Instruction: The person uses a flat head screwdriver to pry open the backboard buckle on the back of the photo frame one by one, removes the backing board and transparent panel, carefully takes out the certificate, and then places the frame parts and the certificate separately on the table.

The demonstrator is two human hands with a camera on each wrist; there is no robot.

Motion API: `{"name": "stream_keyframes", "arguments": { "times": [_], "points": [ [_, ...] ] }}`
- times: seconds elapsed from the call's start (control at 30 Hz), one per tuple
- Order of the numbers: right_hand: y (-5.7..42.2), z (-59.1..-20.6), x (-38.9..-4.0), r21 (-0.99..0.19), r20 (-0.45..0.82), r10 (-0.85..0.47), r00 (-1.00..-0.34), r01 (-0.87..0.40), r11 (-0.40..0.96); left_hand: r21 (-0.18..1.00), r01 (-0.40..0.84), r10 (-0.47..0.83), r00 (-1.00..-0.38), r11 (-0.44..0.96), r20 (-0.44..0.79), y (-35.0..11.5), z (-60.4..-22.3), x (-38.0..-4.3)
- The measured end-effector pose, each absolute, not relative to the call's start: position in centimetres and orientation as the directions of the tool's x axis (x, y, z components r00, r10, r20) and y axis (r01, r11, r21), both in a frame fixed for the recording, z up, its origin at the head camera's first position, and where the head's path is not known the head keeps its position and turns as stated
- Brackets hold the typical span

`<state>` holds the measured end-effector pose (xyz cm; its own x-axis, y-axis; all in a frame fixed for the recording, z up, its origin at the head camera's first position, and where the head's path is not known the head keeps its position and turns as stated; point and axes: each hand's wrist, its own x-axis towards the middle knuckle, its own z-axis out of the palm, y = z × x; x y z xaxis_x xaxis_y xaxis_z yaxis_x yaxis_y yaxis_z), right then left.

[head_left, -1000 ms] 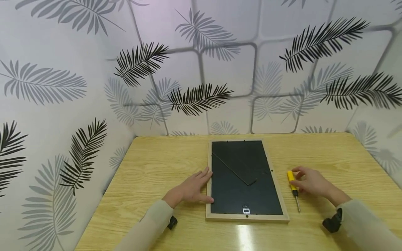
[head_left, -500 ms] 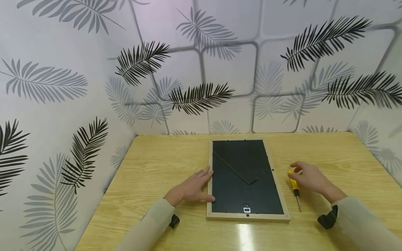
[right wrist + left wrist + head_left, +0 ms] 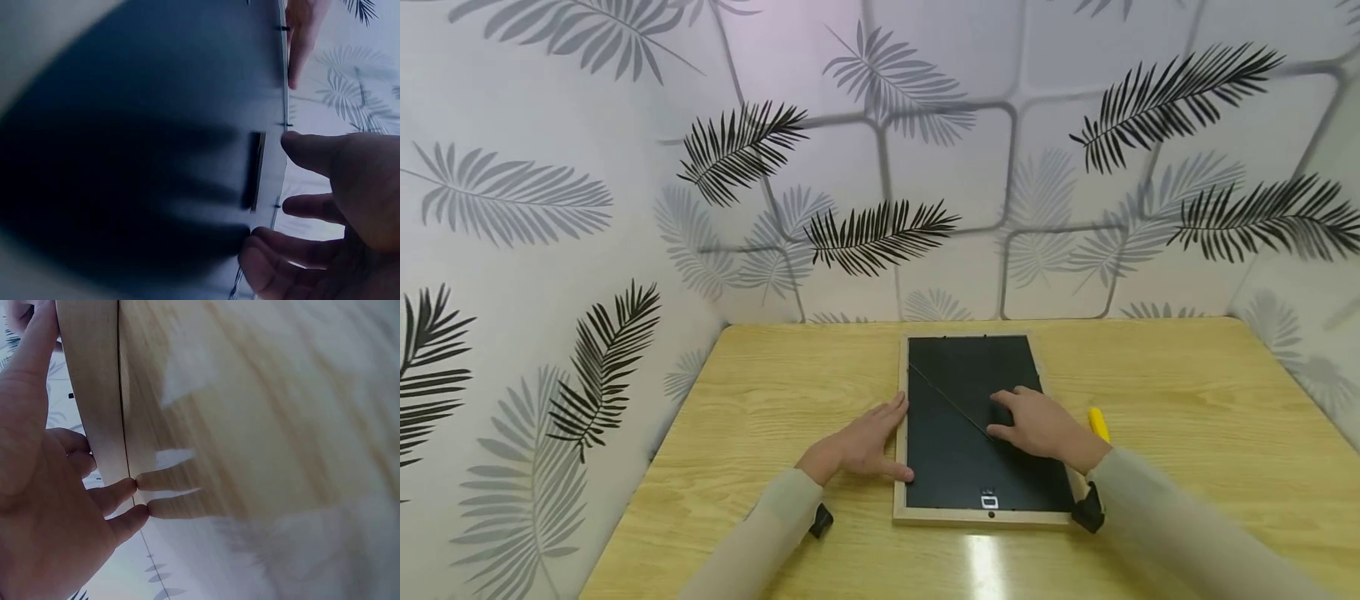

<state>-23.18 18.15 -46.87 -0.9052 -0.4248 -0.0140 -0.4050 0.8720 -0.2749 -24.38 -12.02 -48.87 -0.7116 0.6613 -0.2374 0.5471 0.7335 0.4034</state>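
A picture frame (image 3: 955, 517) with a pale wooden border lies face down, its black backing board (image 3: 947, 467) up. Along its left side rests my left hand (image 3: 863, 439), fingers spread against the outer edge and thumb tip over the border. My right hand (image 3: 1037, 423) is over the right half of the board, fingers loosely bent and apart, nothing gripped between them. In the right wrist view its fingertips are close over the board, by a dark slot (image 3: 253, 169). A thin slanting line (image 3: 947, 398) crosses the board toward that hand, which hides its lower end.
A yellow screwdriver handle (image 3: 1098, 423) shows right of the frame; the right forearm hides its shaft. A small metal hanger (image 3: 989, 502) sits near the board's bottom edge. The wooden table (image 3: 790, 367) meets a leaf-patterned wall (image 3: 940, 275) behind.
My right hand has come away from the screwdriver and moved left over the backing board. The screwdriver stays on the table. My left hand has kept its place at the frame's edge.
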Motion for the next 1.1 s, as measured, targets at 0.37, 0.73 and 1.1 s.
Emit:
{"name": "stream_keyframes", "arguments": {
  "times": [0.37, 0.73, 1.1],
  "points": [
    [15.5, -46.6, -24.0, -0.191, -0.112, -0.407, -0.907, -0.382, 0.904, 0.366, 0.550, 0.647, -0.725, 0.750, -0.236, -11.8, -48.7, -24.3],
    [15.0, -47.0, -24.8, -0.237, -0.150, -0.372, -0.916, -0.332, 0.913, 0.269, 0.594, 0.651, -0.716, 0.758, -0.253, -11.9, -48.7, -24.4],
    [14.9, -46.3, -24.6, -0.242, -0.151, -0.379, -0.913, -0.337, 0.910, 0.258, 0.599, 0.652, -0.713, 0.758, -0.258, -12.1, -49.0, -24.4]
  ]
}}
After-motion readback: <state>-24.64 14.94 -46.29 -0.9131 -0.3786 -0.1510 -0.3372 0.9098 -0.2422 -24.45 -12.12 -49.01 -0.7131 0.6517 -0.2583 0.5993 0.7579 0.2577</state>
